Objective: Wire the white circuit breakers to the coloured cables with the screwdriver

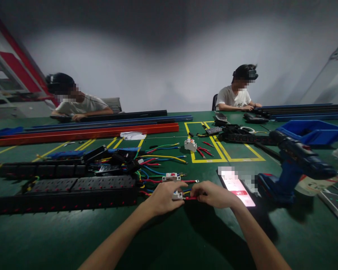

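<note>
The green desk [45,240] carries a black socket strip [84,184] left of the hands, its coloured leads reaching close to them. A lit phone [236,191] lies just beside the right hand [215,193]; a blue drill [290,174] stands farther right. A second breaker [171,175] lies just past the left hand [167,195], partly hidden by it. The left hand grips a white breaker [177,195] between thumb and fingers. The right hand, fingers curled, pinches a red wire [189,198] at the breaker's right side.
</note>
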Motion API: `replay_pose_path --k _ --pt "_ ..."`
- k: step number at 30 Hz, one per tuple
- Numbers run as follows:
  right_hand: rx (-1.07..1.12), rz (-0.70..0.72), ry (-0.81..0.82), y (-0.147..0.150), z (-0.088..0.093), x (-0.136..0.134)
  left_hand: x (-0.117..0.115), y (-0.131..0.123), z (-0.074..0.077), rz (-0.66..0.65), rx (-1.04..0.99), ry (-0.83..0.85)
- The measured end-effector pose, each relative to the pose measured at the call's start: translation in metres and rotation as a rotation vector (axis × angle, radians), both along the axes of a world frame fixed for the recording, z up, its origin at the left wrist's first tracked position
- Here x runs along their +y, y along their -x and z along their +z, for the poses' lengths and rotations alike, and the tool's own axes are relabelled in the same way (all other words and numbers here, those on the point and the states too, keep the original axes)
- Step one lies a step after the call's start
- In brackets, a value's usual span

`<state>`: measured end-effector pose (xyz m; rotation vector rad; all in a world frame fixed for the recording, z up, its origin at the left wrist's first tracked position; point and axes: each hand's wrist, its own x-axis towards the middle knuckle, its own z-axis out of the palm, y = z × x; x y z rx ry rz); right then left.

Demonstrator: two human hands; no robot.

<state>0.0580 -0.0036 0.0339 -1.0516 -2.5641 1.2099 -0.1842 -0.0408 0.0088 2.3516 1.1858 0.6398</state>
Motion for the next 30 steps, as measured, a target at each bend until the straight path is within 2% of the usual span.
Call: replay_pose_path --k 12,19,25,30 --pt "0.059 -0.104 -0.093 0.015 -0.011 -0.003 0.000 -0.002 0.000 0.009 0.006 -0.014" --pt "0.085 -0.120 -0.062 0.011 -0.012 -0.002 -0.001 -0.005 0.001 0.047 0.041 -0.004" --pt "0.099 -0.068 0.034 0.005 -0.002 -0.003 -0.001 -0.004 0.000 0.018 0.015 -0.019" --pt "0.043 -0.150 -0.002 -0.016 0.009 0.004 -0.001 -0.004 -0.003 0.015 -0.003 -0.035"
